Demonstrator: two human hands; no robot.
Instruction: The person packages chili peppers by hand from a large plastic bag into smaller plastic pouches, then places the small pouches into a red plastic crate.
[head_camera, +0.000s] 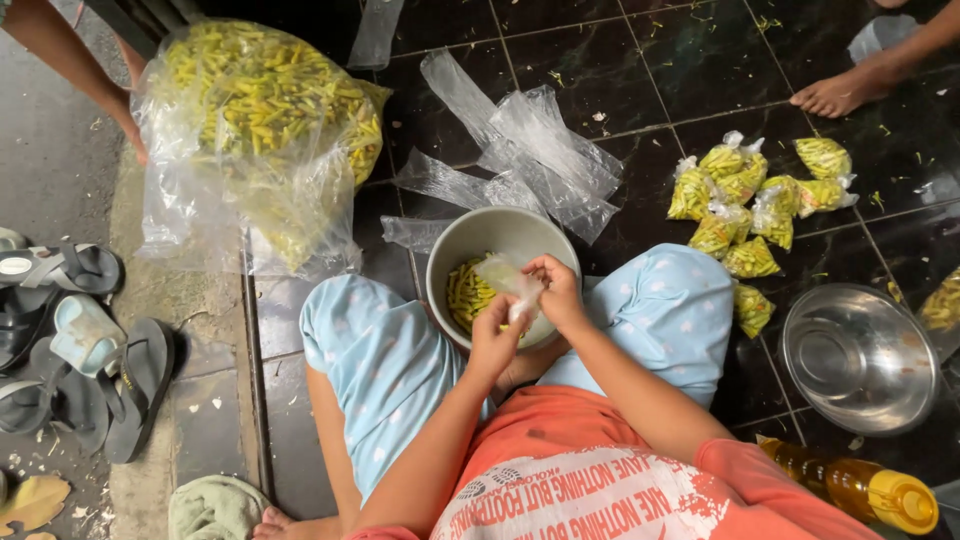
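Note:
A grey bowl (470, 238) with small yellow-green chillies (466, 295) stands on the dark tiled floor between my knees. My left hand (494, 338) and my right hand (556, 292) are together over the bowl, both gripping a small clear plastic bag (507, 279) that looks almost empty. My legs in light blue spotted trousers flank the bowl.
A big clear sack of chillies (262, 105) stands at the upper left. Loose empty plastic bags (530, 150) lie beyond the bowl. Several filled small bags (752, 195) are piled at the right, near a steel bowl (858, 358) and a yellow bottle (860, 487). Sandals (75, 340) lie left. Another person's foot (838, 95) rests upper right.

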